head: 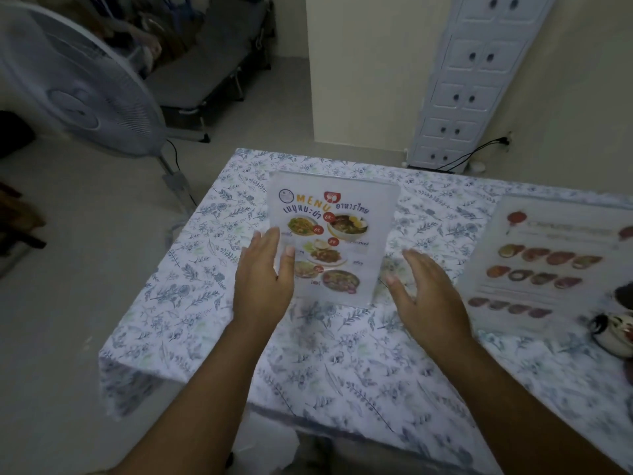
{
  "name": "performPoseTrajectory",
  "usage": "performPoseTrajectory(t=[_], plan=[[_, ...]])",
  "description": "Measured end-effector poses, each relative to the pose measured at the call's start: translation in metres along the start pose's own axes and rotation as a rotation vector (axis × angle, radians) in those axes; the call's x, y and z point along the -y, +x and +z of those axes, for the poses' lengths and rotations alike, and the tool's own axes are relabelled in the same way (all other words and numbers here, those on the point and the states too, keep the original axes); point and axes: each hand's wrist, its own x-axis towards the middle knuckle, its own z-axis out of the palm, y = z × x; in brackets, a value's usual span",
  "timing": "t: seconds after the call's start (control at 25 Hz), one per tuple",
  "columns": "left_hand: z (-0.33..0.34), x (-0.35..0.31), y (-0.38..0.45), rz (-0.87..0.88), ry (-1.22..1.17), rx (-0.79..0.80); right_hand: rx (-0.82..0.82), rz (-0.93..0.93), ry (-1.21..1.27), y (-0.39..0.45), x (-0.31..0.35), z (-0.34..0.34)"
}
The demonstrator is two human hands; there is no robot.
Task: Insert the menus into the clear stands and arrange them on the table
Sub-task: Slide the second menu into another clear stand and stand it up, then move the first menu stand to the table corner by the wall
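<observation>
A clear stand (334,234) holding a colourful food menu stands upright near the table's left middle, facing me. My left hand (265,279) is at its left edge, thumb lying over the front face and fingers along the side. My right hand (424,296) hovers open just right of the stand, fingers spread, not touching it. A second stand with a menu (548,262) stands at the right of the table (191,303), which has a blue floral cloth.
A small dark and white object (616,334) sits at the table's right edge. A white standing fan (78,87) is on the floor to the left. A folding bed (205,73) and a white plastic cabinet (476,80) lie beyond the table.
</observation>
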Motion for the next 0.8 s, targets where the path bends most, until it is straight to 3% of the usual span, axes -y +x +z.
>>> performPoseTrajectory(t=[0.2, 0.36, 0.56, 0.68, 0.8], plan=[[0.036, -0.049, -0.075, 0.110, 0.113, 0.099, 0.143, -0.011, -0.228, -0.059, -0.051, -0.043], [0.068, -0.093, -0.100, 0.222, 0.128, 0.194, 0.115, 0.072, -0.344, -0.081, -0.092, -0.078], [0.107, -0.134, -0.078, 0.370, 0.144, 0.354, -0.042, 0.186, -0.434, -0.077, -0.123, -0.114], [0.132, -0.154, -0.055, 0.346, 0.076, 0.456, -0.101, 0.306, -0.372, -0.059, -0.147, -0.132], [0.158, -0.167, -0.032, 0.207, -0.099, 0.524, -0.266, 0.443, -0.034, -0.035, -0.159, -0.149]])
